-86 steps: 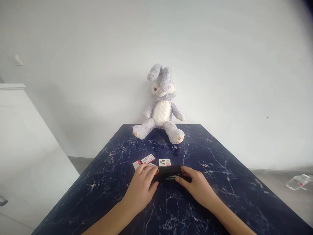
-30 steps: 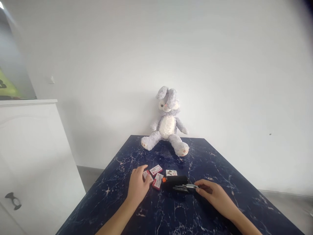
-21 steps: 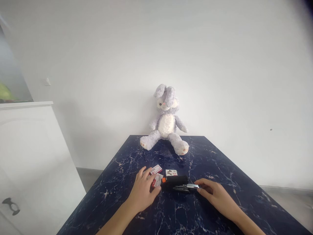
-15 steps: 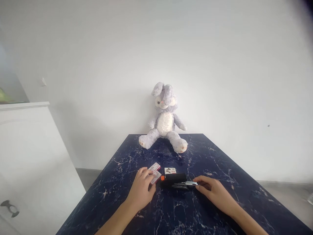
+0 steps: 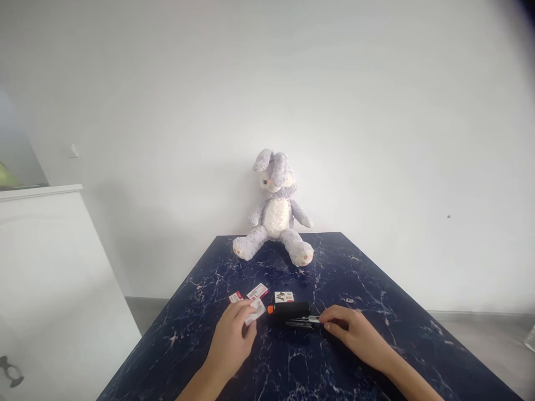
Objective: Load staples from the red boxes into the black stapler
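My left hand (image 5: 232,334) curls over a small white box (image 5: 256,312), its thumb and fingers on either side of it. Close by lie a red-and-white box (image 5: 257,291) and another one (image 5: 236,297) partly behind my fingers. My right hand (image 5: 355,335) pinches the right end of a silver-and-black stapler (image 5: 307,320) between thumb and fingertips. Just behind the stapler is a black cylinder-like object (image 5: 292,309) with an orange tip. A white box with a dark picture (image 5: 284,296) stands past it.
The dark blue marbled table (image 5: 334,367) carries everything. A grey-white plush rabbit (image 5: 277,211) sits at its far edge, against the wall (image 5: 376,139). A white cabinet (image 5: 62,267) with a dark handle stands at the left.
My left hand has shifted slightly left and toward me, along with the white box, uncovering another red-and-white box. My right hand stays at the stapler's end. The view has shifted a little.
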Available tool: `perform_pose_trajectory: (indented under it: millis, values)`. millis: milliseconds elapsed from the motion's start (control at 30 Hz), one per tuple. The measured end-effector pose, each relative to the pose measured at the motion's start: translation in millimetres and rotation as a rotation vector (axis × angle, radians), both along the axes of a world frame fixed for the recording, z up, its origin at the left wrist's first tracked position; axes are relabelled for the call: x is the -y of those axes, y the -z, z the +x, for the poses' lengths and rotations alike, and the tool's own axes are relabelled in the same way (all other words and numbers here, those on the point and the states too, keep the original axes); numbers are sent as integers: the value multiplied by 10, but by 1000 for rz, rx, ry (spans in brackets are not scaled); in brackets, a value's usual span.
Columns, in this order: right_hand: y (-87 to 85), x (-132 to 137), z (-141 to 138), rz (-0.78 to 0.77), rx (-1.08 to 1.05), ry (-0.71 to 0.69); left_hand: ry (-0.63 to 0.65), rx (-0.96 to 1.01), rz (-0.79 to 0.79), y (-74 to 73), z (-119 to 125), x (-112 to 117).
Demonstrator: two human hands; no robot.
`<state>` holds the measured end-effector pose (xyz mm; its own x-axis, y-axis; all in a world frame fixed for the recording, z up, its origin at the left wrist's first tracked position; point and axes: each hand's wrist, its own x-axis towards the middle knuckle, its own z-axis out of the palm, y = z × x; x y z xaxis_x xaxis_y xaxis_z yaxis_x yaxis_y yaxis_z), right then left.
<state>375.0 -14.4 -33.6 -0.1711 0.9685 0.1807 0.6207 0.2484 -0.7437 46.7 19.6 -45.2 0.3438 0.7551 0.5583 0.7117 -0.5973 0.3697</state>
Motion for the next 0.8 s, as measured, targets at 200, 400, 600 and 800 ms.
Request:
perform_pose_trajectory:
  millis: [200, 400, 600, 800]
  values:
    - [-118, 74, -95, 15, -36, -75, 88, 239, -56, -34, 16, 37]
    - [-99, 63, 34, 29, 21, 1, 135, 480, -262, -60, 76, 108]
    - [-288, 207, -210, 217, 51, 73, 225, 694, -568, -77, 227, 293]
    - [-229, 429, -797, 62, -287, -57, 403, 737, -781, -1, 346, 407]
